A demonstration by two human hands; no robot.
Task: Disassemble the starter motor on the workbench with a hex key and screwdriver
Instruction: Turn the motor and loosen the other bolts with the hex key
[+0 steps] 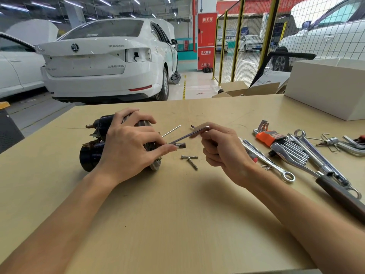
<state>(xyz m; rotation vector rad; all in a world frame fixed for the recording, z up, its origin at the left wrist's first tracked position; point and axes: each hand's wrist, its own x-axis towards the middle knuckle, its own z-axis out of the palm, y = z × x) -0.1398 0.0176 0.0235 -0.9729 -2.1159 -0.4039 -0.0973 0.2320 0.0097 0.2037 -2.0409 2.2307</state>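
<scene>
Left hand (130, 147) gripping starter motor (92, 153); right hand (223, 147) pinching hex key (189, 135), loose bolts (190, 160) lying between.

One starter motor (92, 153), one held hex key (189, 134), two loose bolts (190, 160), two hands (128, 147).

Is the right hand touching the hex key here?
Touching. The head view shows the right hand pinching the hex key near its bend, fingers closed on the shaft, while the left hand holds the starter motor.
</scene>
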